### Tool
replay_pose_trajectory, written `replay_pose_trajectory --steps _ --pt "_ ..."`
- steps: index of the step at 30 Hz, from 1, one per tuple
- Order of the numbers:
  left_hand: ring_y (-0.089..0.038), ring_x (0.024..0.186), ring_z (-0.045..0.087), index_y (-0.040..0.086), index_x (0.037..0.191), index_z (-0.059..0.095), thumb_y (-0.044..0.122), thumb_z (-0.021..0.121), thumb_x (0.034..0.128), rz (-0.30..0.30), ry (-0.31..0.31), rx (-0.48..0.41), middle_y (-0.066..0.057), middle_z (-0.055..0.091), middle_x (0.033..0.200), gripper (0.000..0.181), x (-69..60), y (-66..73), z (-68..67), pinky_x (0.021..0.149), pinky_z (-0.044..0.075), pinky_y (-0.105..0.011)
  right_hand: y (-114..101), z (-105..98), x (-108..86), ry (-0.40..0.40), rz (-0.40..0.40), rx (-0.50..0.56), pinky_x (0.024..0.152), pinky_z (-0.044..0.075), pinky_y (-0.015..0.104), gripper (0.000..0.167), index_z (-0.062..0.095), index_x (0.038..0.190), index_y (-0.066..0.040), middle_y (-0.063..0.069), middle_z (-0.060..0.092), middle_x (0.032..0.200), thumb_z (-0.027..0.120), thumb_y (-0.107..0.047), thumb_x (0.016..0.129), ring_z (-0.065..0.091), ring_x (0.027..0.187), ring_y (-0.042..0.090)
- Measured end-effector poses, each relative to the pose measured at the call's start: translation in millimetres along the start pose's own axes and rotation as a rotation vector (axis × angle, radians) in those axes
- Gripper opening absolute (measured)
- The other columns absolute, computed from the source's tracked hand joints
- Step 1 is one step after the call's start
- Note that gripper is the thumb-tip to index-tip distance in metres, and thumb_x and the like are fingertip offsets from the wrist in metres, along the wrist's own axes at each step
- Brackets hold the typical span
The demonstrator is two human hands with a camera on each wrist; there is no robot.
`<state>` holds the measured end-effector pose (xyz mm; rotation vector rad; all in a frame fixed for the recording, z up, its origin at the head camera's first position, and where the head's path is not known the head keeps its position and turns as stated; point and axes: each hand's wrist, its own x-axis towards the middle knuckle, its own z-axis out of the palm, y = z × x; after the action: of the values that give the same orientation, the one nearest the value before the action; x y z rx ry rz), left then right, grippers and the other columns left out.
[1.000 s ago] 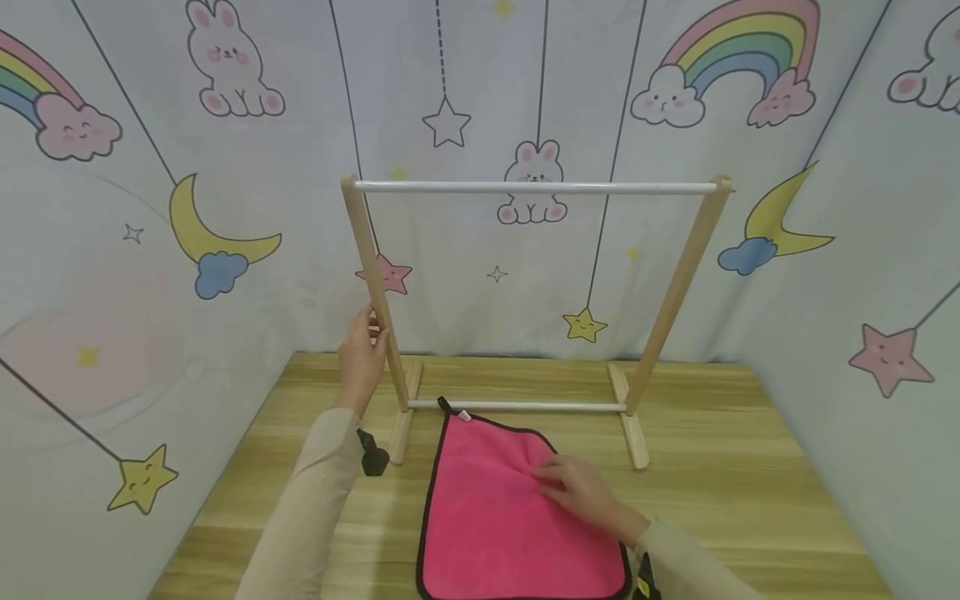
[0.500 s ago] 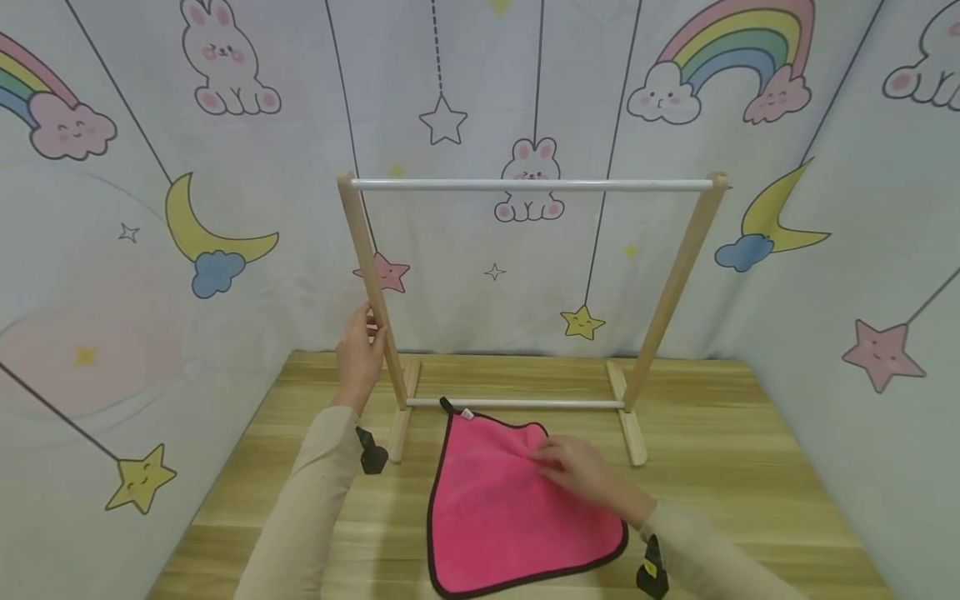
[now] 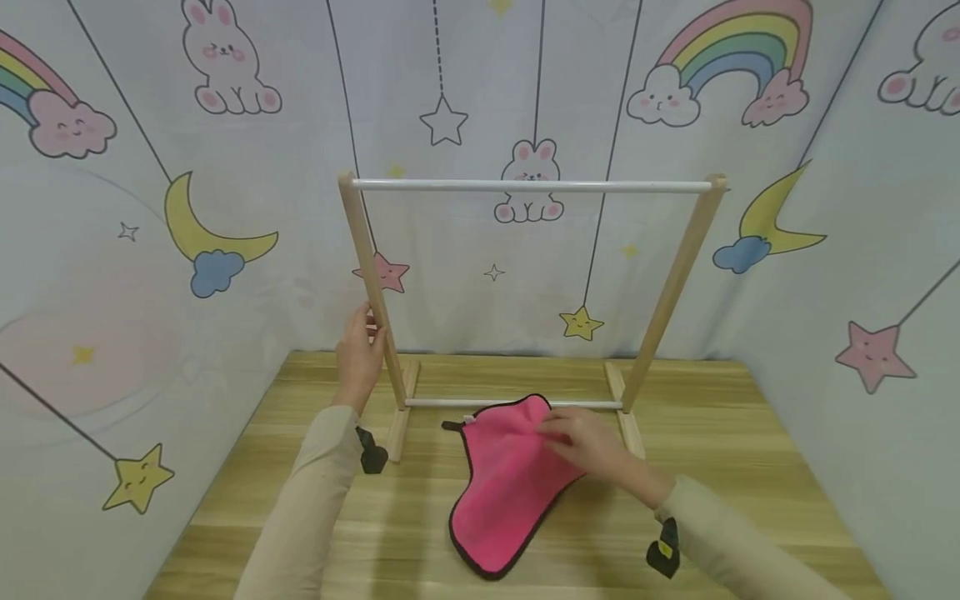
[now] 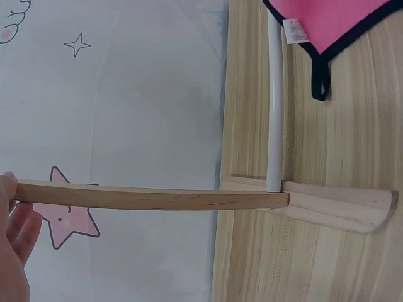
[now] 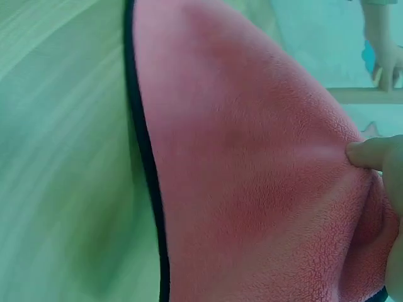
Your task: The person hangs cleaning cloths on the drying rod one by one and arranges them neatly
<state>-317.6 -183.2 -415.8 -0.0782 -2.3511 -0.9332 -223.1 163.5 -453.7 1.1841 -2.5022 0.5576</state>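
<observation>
A pink towel [image 3: 506,492] with black edging hangs folded in front of the wooden rack [image 3: 678,287]. My right hand [image 3: 592,442] pinches it near its upper right part, and in the right wrist view the thumb [image 5: 371,153] presses into the plush cloth. The towel's black loop [image 4: 321,78] and white label [image 4: 295,31] show in the left wrist view. At the rack's left post [image 4: 157,198], my left hand [image 3: 360,354] holds the wood at about mid-height. Part of the rack's lower white bar [image 3: 442,403] is hidden behind the towel.
The rack's upper white bar [image 3: 450,186] spans the two posts. Its feet [image 4: 352,204] stand on the wood-grain table [image 3: 712,467]. Cloth walls printed with rabbits, stars and rainbows [image 3: 735,46] enclose the back and sides.
My right hand has lifted the towel and carried it forward toward the lower bar. Its bottom edge has risen and the cloth has folded narrower. My left hand stays on the post.
</observation>
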Motion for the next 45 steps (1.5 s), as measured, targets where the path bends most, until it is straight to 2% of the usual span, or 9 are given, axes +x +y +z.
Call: replay_pose_trajectory --steps 3,7,14,22,27,33,36,40,45 --pt "-0.030 0.088 0.061 0.002 0.125 0.045 0.006 0.058 0.0878 0.005 0.005 0.002 -0.018 0.057 0.102 0.040 -0.1 0.4 -0.2 0.073 0.050 -0.043 -2 -12 7.3 0.023 -0.041 -0.006 0.067 0.051 0.026 0.019 0.072 0.093 -0.008 0.001 0.065 0.088 0.073 -0.008 0.074 0.061 0.079 0.014" --pt "-0.030 0.087 0.061 0.002 0.125 0.046 0.006 0.059 0.0875 0.011 0.012 0.001 -0.018 0.058 0.101 0.040 0.1 0.3 0.2 0.072 0.050 -0.044 -8 -32 16.2 -0.007 -0.030 -0.015 0.064 0.050 0.022 0.017 0.072 0.094 -0.010 -0.002 0.064 0.088 0.071 -0.009 0.077 0.059 0.077 0.009" --pt "-0.029 0.086 0.061 0.003 0.125 0.045 0.006 0.057 0.0882 0.007 0.013 -0.002 -0.017 0.058 0.101 0.039 0.6 -0.6 1.1 0.072 0.051 -0.042 -18 -65 32.6 -0.055 -0.031 -0.016 0.070 0.051 0.027 0.019 0.072 0.096 -0.008 0.001 0.065 0.091 0.070 -0.007 0.077 0.061 0.083 0.014" --pt "-0.029 0.087 0.061 0.003 0.126 0.045 0.007 0.058 0.0882 0.003 0.006 0.004 -0.017 0.058 0.102 0.041 0.4 -0.8 0.7 0.073 0.051 -0.043 -22 -96 49.4 -0.085 -0.063 -0.009 0.069 0.051 0.026 0.021 0.071 0.098 -0.007 0.001 0.066 0.091 0.071 -0.008 0.077 0.062 0.084 0.015" --pt "-0.029 0.087 0.061 0.003 0.126 0.045 0.008 0.058 0.0881 0.010 0.012 0.003 -0.017 0.058 0.101 0.040 0.0 -0.7 0.6 0.073 0.050 -0.043 -23 -110 57.6 -0.126 -0.046 0.053 0.070 0.052 0.027 0.021 0.071 0.100 -0.008 0.002 0.067 0.096 0.069 -0.008 0.079 0.063 0.088 0.016" --pt "-0.029 0.087 0.061 0.003 0.126 0.045 0.007 0.058 0.0879 0.012 0.014 0.003 -0.017 0.058 0.101 0.040 0.4 0.0 0.6 0.073 0.050 -0.043 -26 -125 64.9 -0.170 0.031 0.202 0.069 0.051 0.022 0.024 0.069 0.106 -0.007 0.002 0.066 0.099 0.067 -0.008 0.081 0.062 0.088 0.013" --pt "-0.029 0.087 0.061 0.003 0.126 0.045 0.007 0.058 0.0879 0.016 0.013 0.003 -0.018 0.058 0.101 0.041 0.7 0.3 0.5 0.073 0.050 -0.043 -28 -131 69.9 -0.156 0.028 0.219 0.071 0.052 0.023 0.024 0.069 0.105 -0.006 0.003 0.067 0.099 0.067 -0.006 0.081 0.062 0.089 0.014" --pt "-0.030 0.086 0.061 0.002 0.126 0.045 0.006 0.058 0.0876 0.019 0.015 0.004 -0.018 0.058 0.101 0.041 0.8 0.4 0.4 0.073 0.050 -0.044 -30 -139 76.6 -0.114 0.016 0.191 0.074 0.052 0.025 0.024 0.069 0.103 -0.005 0.005 0.066 0.100 0.068 -0.004 0.079 0.062 0.092 0.016" --pt "-0.030 0.086 0.061 0.002 0.125 0.045 0.007 0.059 0.0876 0.009 0.012 0.008 -0.018 0.058 0.101 0.040 0.8 0.1 0.3 0.073 0.050 -0.043 -31 -154 85.4 -0.073 0.033 0.192 0.074 0.052 0.027 0.026 0.068 0.105 -0.004 0.005 0.065 0.099 0.067 -0.003 0.080 0.059 0.091 0.016"
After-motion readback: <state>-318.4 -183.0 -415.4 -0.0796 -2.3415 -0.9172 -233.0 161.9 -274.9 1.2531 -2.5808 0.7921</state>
